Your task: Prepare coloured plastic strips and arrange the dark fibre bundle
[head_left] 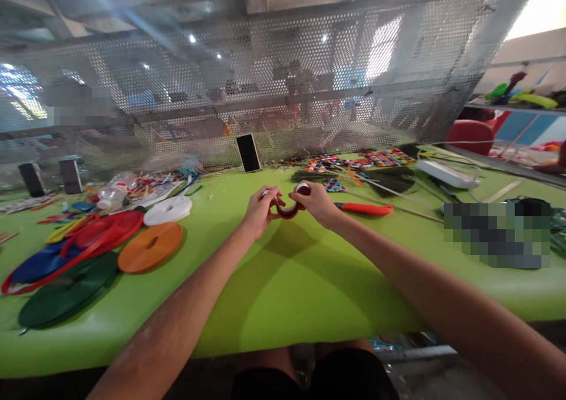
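Observation:
Both hands are near the middle of the green-topped table [283, 306], raised a little over it, with a shadow beneath. Between them a dark, curved strip [288, 212] with a reddish edge bends downward in a U shape. My left hand [262, 209] pinches its left end, where a bit of white shows at the fingertips. My right hand [315, 202] is closed on the other end, which curls into a small loop, white inside. Exactly how the strip is folded cannot be made out.
Ribbon rolls lie left: white [168, 210], orange [150, 248], green [71, 288], and red and blue ones. A phone [248, 152] leans at the back mesh. Right are a red-handled tool [367, 209], woven pieces [389, 157] and a white power strip [447, 174].

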{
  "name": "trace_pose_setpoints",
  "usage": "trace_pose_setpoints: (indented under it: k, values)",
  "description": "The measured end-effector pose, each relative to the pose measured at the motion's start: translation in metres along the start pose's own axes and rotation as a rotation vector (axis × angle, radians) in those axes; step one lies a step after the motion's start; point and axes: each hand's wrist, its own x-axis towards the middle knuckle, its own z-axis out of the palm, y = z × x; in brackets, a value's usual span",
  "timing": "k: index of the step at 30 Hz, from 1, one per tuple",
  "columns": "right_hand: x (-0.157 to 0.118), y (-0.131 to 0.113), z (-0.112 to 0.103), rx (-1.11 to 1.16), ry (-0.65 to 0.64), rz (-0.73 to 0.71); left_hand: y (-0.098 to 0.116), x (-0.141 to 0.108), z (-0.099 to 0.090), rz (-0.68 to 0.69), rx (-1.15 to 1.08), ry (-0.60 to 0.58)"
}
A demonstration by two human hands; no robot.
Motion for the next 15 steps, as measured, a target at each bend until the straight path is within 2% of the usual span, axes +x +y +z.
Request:
trace_pose_setpoints:
  k: [6,15]
  values:
    - [0.0027,-0.0012,-0.0032,-0.061,0.034,-0.030,0.0010,-0.0021,-0.0002,-0.053,-0.026,-0.092]
    - [-0.0001,-0.0062,-0.0060,-0.170,-0.056,-0.066,-0.0062,0.0020,-0.0041,0.007,0.038,-0.039]
